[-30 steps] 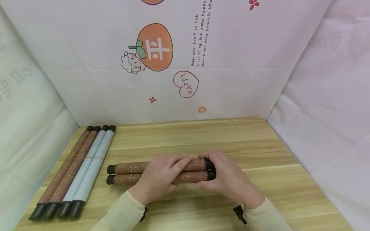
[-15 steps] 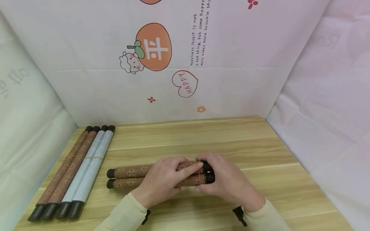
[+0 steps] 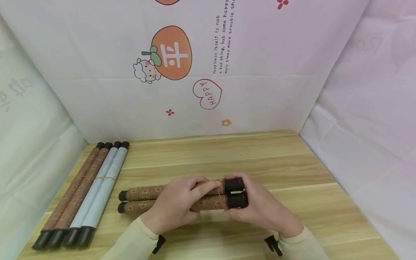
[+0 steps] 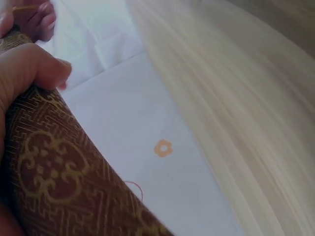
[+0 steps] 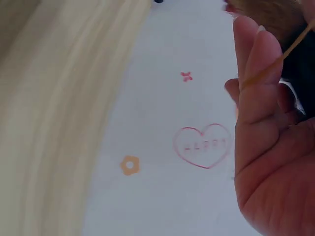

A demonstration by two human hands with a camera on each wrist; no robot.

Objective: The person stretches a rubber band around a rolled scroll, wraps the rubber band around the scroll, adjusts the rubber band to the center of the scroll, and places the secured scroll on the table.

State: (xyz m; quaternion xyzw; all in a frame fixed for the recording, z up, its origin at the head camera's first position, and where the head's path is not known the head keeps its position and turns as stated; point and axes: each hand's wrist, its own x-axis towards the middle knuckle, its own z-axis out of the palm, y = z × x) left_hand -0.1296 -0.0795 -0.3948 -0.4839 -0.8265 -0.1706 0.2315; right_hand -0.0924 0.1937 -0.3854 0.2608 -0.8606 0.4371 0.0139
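Two brown scrolls (image 3: 143, 193) with gold patterns and black end caps lie side by side, held above the table. My left hand (image 3: 178, 202) grips both around the middle, its thumb stretched along the top; the brown patterned fabric fills the lower left of the left wrist view. At the right ends, my right hand (image 3: 256, 206) curls about the black caps (image 3: 236, 199), thumb on the near side and fingers on the far side. A thin tan rubber band (image 3: 221, 197) runs across both scrolls near those caps. In the right wrist view the band (image 5: 268, 71) passes over my right fingers.
On the wooden table (image 3: 227, 155), at the left, lie two brown scrolls (image 3: 73, 189) beside two pale blue scrolls (image 3: 104, 187), with thin bands around their middles. White printed cloth (image 3: 260, 90) stands behind the table and along both sides.
The rubber band has shifted left along the scrolls, and more of the black right caps shows. My right hand has moved slightly right, and the scrolls' left ends sit a little lower in view.
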